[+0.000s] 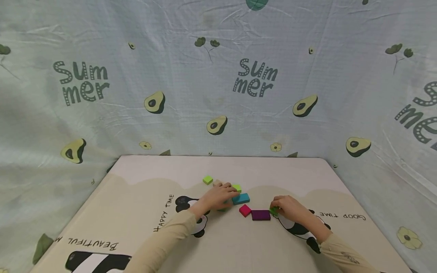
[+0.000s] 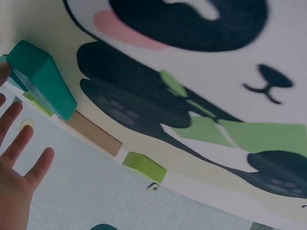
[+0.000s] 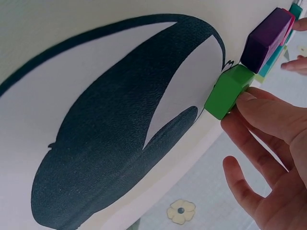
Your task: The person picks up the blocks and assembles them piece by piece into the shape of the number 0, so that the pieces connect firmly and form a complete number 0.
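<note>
In the head view, my left hand (image 1: 217,197) reaches over the blocks, its fingertips at the left end of a blue block (image 1: 243,199). Its fingers spread apart in the left wrist view, beside a teal block (image 2: 43,79); one finger at the frame's edge overlaps the blue block. My right hand (image 1: 290,207) pinches a green block (image 3: 230,91) between thumb and fingers. That green block meets the end of a purple block (image 1: 261,215). A red block (image 1: 245,210) sits at the purple block's other end, near the blue one.
Behind the left hand are a light green block (image 1: 207,180), a tan wooden block (image 2: 93,133) and another light green block (image 1: 236,187). The blocks lie on a panda-printed table surface (image 1: 143,197). An avocado-print sheet (image 1: 184,76) hangs behind it.
</note>
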Demonstrator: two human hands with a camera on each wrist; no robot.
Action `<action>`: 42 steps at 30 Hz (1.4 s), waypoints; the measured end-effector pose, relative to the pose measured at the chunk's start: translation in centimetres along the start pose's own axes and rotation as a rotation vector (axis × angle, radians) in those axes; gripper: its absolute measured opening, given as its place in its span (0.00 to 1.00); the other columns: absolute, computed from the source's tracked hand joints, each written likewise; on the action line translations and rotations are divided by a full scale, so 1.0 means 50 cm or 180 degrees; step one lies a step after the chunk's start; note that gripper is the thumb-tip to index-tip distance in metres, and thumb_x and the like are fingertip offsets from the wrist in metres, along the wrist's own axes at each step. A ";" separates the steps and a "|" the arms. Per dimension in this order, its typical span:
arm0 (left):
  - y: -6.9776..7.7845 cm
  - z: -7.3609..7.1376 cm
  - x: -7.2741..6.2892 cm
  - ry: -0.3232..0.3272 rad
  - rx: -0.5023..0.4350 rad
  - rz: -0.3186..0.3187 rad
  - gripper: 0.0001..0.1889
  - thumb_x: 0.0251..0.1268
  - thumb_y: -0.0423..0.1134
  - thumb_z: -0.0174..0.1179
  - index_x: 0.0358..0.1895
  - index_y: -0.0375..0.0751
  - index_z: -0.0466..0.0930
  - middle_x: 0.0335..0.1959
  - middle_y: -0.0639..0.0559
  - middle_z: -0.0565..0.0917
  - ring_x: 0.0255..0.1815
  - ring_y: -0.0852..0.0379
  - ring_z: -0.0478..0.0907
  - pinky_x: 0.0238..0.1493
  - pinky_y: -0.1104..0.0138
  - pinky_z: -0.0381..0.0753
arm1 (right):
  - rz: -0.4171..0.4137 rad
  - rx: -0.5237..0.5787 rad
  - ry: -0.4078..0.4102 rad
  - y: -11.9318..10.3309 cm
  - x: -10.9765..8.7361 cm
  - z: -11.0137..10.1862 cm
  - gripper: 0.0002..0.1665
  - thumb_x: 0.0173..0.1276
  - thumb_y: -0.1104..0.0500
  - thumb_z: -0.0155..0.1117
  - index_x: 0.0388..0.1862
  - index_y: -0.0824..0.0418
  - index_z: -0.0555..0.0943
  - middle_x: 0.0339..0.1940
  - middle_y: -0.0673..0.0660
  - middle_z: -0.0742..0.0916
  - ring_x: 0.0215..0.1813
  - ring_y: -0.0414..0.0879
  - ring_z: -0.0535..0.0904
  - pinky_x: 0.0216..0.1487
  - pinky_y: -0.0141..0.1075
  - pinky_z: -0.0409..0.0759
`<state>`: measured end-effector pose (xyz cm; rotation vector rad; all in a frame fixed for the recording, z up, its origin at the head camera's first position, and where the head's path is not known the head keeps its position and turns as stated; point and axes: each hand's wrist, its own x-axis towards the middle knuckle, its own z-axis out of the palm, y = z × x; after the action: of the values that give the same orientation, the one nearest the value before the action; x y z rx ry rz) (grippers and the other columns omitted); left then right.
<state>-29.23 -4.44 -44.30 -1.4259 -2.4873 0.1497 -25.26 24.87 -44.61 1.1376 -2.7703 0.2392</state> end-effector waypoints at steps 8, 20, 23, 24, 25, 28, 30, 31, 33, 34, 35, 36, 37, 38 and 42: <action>0.010 -0.004 0.033 -0.0485 0.0210 -0.0056 0.28 0.60 0.41 0.55 0.64 0.60 0.61 0.67 0.60 0.63 0.62 0.53 0.64 0.50 0.61 0.71 | 0.0042 0.0027 -0.0017 -0.003 0.001 -0.002 0.08 0.50 0.71 0.65 0.28 0.60 0.82 0.27 0.52 0.83 0.29 0.41 0.78 0.31 0.29 0.77; 0.016 0.002 0.057 -0.0834 0.0174 -0.0136 0.31 0.58 0.37 0.57 0.65 0.63 0.59 0.68 0.66 0.58 0.64 0.55 0.61 0.56 0.57 0.69 | 0.0146 -0.0009 -0.0046 -0.006 0.005 0.001 0.08 0.50 0.70 0.65 0.28 0.59 0.82 0.27 0.51 0.83 0.29 0.41 0.78 0.31 0.29 0.77; 0.020 0.002 0.058 -0.0857 0.0243 -0.0113 0.32 0.58 0.36 0.56 0.66 0.62 0.57 0.68 0.67 0.58 0.65 0.57 0.61 0.56 0.58 0.69 | 0.0150 -0.0007 -0.0048 -0.007 0.004 0.000 0.08 0.49 0.70 0.65 0.28 0.59 0.83 0.27 0.51 0.82 0.29 0.41 0.78 0.31 0.29 0.77; 0.022 0.002 0.058 -0.0860 0.0254 -0.0101 0.33 0.58 0.35 0.56 0.66 0.61 0.56 0.68 0.67 0.58 0.65 0.58 0.60 0.56 0.59 0.69 | 0.0149 -0.0008 -0.0051 -0.007 0.004 -0.001 0.08 0.49 0.70 0.65 0.28 0.59 0.83 0.26 0.51 0.82 0.29 0.41 0.78 0.31 0.29 0.77; 0.023 0.003 0.058 -0.0860 0.0258 -0.0089 0.33 0.58 0.35 0.56 0.67 0.60 0.56 0.68 0.67 0.58 0.65 0.58 0.60 0.56 0.59 0.69 | 0.0147 -0.0013 -0.0051 -0.007 0.004 -0.001 0.08 0.49 0.70 0.65 0.28 0.59 0.83 0.26 0.51 0.82 0.28 0.40 0.78 0.31 0.29 0.77; 0.025 0.008 0.058 -0.0861 0.0257 -0.0072 0.33 0.59 0.34 0.55 0.67 0.57 0.55 0.68 0.66 0.59 0.65 0.59 0.60 0.56 0.59 0.69 | 0.0135 -0.0018 -0.0048 -0.007 0.003 0.000 0.09 0.48 0.71 0.65 0.28 0.60 0.83 0.26 0.51 0.82 0.28 0.41 0.78 0.31 0.29 0.77; 0.025 0.010 0.058 -0.0832 0.0236 -0.0077 0.32 0.59 0.35 0.55 0.67 0.56 0.56 0.67 0.66 0.61 0.64 0.58 0.60 0.56 0.59 0.68 | 0.0131 -0.0021 -0.0040 -0.007 0.001 0.000 0.09 0.48 0.72 0.65 0.28 0.60 0.83 0.26 0.51 0.82 0.29 0.41 0.78 0.32 0.29 0.77; 0.025 0.011 0.057 -0.0816 0.0246 -0.0081 0.31 0.59 0.35 0.55 0.66 0.56 0.57 0.66 0.66 0.62 0.64 0.58 0.61 0.56 0.60 0.68 | 0.0129 -0.0023 -0.0033 -0.007 0.001 0.000 0.10 0.48 0.72 0.65 0.28 0.60 0.83 0.26 0.51 0.82 0.29 0.41 0.79 0.32 0.29 0.77; 0.024 0.011 0.056 -0.0778 0.0268 -0.0081 0.30 0.60 0.37 0.55 0.66 0.55 0.58 0.65 0.64 0.64 0.63 0.58 0.62 0.55 0.61 0.69 | 0.0124 -0.0021 -0.0020 -0.007 -0.001 0.000 0.10 0.48 0.72 0.65 0.29 0.60 0.83 0.26 0.52 0.82 0.30 0.42 0.79 0.32 0.30 0.78; 0.024 0.011 0.054 -0.0758 0.0279 -0.0081 0.30 0.59 0.38 0.55 0.65 0.55 0.59 0.65 0.64 0.64 0.62 0.58 0.63 0.55 0.61 0.69 | 0.0115 -0.0023 -0.0014 -0.007 -0.001 0.000 0.11 0.48 0.72 0.65 0.29 0.60 0.83 0.26 0.52 0.82 0.30 0.42 0.79 0.32 0.30 0.78; 0.023 0.012 0.053 -0.0732 0.0278 -0.0082 0.29 0.59 0.39 0.56 0.65 0.54 0.59 0.64 0.63 0.65 0.61 0.58 0.63 0.54 0.61 0.69 | 0.0110 -0.0028 -0.0009 -0.007 -0.002 -0.001 0.11 0.48 0.72 0.65 0.29 0.60 0.83 0.26 0.52 0.82 0.30 0.42 0.79 0.32 0.30 0.78; 0.023 0.012 0.052 -0.0719 0.0286 -0.0086 0.29 0.59 0.40 0.56 0.65 0.54 0.60 0.64 0.62 0.66 0.61 0.58 0.63 0.54 0.62 0.69 | 0.0102 -0.0036 -0.0003 -0.007 -0.003 -0.001 0.11 0.47 0.73 0.65 0.30 0.61 0.83 0.27 0.52 0.82 0.30 0.43 0.79 0.32 0.30 0.78; 0.023 0.013 0.051 -0.0715 0.0294 -0.0090 0.29 0.59 0.41 0.56 0.65 0.53 0.60 0.64 0.61 0.66 0.61 0.58 0.63 0.55 0.62 0.69 | 0.0084 -0.0048 0.0004 -0.007 -0.003 -0.002 0.11 0.47 0.73 0.65 0.30 0.61 0.83 0.26 0.52 0.82 0.30 0.43 0.79 0.32 0.30 0.78; 0.022 0.013 0.050 -0.0702 0.0290 -0.0096 0.28 0.60 0.42 0.56 0.65 0.52 0.60 0.63 0.60 0.66 0.61 0.58 0.63 0.54 0.62 0.69 | 0.0075 -0.0057 0.0009 -0.007 -0.004 -0.002 0.11 0.47 0.73 0.65 0.30 0.61 0.83 0.26 0.52 0.82 0.30 0.43 0.79 0.32 0.30 0.77; 0.022 0.014 0.047 -0.0657 0.0216 -0.0121 0.28 0.60 0.47 0.54 0.64 0.50 0.61 0.62 0.58 0.68 0.61 0.57 0.63 0.55 0.62 0.68 | 0.0035 -0.0095 0.0017 -0.006 -0.007 -0.001 0.12 0.47 0.73 0.65 0.30 0.61 0.84 0.26 0.52 0.82 0.29 0.42 0.78 0.31 0.29 0.77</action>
<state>-29.64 -1.84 -44.79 -1.3987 -2.6423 0.3883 -24.78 24.91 -44.59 1.1136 -2.7666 0.2011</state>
